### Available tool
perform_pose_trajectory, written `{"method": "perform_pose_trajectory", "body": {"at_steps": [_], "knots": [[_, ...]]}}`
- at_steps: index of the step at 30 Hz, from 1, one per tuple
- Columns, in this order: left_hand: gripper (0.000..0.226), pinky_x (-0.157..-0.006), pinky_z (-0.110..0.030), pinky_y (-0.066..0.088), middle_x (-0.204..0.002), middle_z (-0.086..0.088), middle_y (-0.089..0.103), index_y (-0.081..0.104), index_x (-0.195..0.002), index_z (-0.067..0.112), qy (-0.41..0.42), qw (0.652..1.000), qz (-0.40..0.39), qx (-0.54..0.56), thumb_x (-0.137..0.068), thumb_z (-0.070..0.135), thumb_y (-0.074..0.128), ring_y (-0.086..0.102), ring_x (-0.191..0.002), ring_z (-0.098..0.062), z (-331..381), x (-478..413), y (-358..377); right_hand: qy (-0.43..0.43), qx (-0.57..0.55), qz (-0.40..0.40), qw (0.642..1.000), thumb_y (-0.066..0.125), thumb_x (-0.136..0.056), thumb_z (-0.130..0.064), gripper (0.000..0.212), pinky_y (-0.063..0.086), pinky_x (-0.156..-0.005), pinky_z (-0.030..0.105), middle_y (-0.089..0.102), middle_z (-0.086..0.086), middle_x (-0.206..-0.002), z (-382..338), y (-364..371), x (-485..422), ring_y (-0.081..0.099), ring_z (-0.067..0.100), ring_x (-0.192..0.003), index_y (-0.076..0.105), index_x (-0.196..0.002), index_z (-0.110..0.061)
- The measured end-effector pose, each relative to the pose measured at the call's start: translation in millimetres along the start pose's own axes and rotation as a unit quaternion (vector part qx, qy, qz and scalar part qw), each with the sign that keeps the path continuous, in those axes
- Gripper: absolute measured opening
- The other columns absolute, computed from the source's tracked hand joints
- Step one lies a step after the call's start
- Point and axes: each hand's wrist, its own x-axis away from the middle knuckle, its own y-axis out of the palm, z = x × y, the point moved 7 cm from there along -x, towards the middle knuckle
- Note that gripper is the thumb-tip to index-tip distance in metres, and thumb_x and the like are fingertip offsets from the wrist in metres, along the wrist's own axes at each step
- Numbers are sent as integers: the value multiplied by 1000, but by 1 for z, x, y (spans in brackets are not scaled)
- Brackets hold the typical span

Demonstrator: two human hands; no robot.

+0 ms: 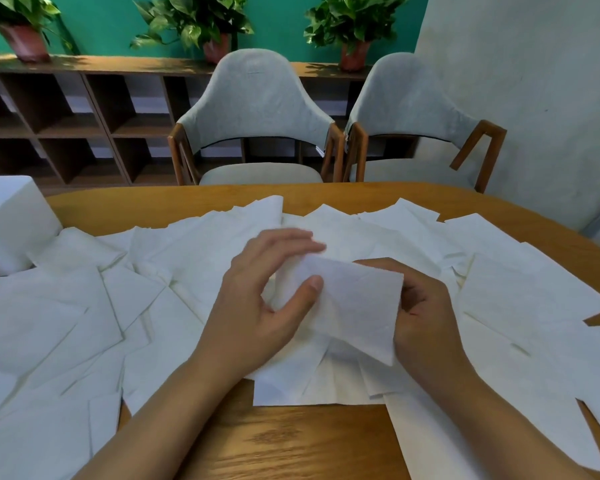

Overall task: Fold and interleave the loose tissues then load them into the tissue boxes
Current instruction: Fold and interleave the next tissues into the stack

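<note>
Left hand (257, 306) pinches the folded tissue (354, 299) between thumb and fingers; right hand (426, 317) grips its other edge. Edges should meet squarely before creasing.

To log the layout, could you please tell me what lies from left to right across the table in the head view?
White block → left hand → folded tissue → right hand.

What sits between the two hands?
A folded tissue, seen in the head view: the left hand pinches its left end, the right hand holds its right edge.
</note>
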Motion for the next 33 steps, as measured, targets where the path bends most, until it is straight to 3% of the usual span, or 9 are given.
{"method": "perform_pose_trajectory", "body": {"at_steps": [4, 7, 10, 12, 14, 17, 22, 28, 33], "knots": [[8, -102, -40, 52, -109, 15, 76, 79, -96, 27, -107, 989, -21, 98, -92, 31, 74, 68, -115, -12, -16, -1, -2, 60, -71, 1, 996, 69, -87, -24, 27, 56, -66, 17, 74, -19, -82, 8, -1, -3, 72, 4, -83, 76, -83, -50], [6, -91, -41, 58, -103, 15, 77, 80, -93, 25, -156, 981, -8, 117, -92, 29, 76, 70, -106, -12, -25, -2, -4, 90, -38, 4, 995, 66, -91, -37, 18, 58, -74, 23, 74, -14, -104, 18, -6, -5, 69, 10, -102, 75, -102, -47], [5, -71, -37, 54, -94, 18, 78, 81, -90, 31, -185, 977, 22, 101, -92, 28, 77, 70, -87, -12, -33, -1, -10, 173, -185, -24, 967, 51, -94, -53, 43, 56, -87, 35, 68, 6, -124, 31, -7, -9, 66, 21, -114, 58, -134, -40], [6, -64, -23, 51, -91, 21, 77, 81, -88, 34, -189, 978, 31, 87, -90, 29, 78, 69, -82, -9, -34, -1, -11, 180, -138, -48, 973, 67, -84, -60, 54, 59, -87, 33, 65, -5, -130, 26, -9, -12, 66, 18, -115, 50, -134, -50], [6, -61, -17, 51, -91, 20, 78, 81, -88, 34, -193, 976, 23, 99, -89, 29, 79, 71, -83, -7, -33, 0, -8, 149, -41, -78, 985, 76, -84, -39, 41, 56, -83, 20, 68, -20, -119, 21, -7, -10, 64, 6, -111, 65, -124, -40], [9, -64, -20, 55, -93, 18, 78, 81, -94, 35, -180, 977, 0, 116, -87, 34, 76, 70, -86, -5, -27, 0, -3, 141, 39, -92, 985, 72, -90, -21, 18, 46, -84, 8, 71, -25, -108, 24, -4, -4, 60, -5, -108, 80, -101, -33], [23, -70, -23, 52, -98, 10, 70, 66, -116, 29, -108, 992, 50, 42, -94, 31, 75, 66, -92, -15, -23, 3, -7, 143, 69, 24, 987, 67, -95, -12, 26, 40, -84, -2, 70, -30, -109, 29, -29, -11, 58, -14, -108, 79, -105, -33], [30, -98, -28, 49, -125, 16, 62, 69, -118, 28, 31, 983, -112, -143, -91, 40, 76, 57, -122, -6, -22, 15, 31, 154, 113, 123, 974, 60, -100, -15, 30, 32, -74, -11, 55, -55, -100, 38, -50, -16, 44, -32, -102, 72, -111, -40], [43, -108, -27, 41, -143, 17, 57, 68, -126, 34, 38, 971, -147, -182, -91, 57, 65, 49, -135, -2, -22, 19, 44, 157, 136, 148, 967, 59, -101, -19, 28, 32, -72, -9, 49, -50, -102, 41, -58, -16, 38, -37, -98, 71, -111, -42]]}}
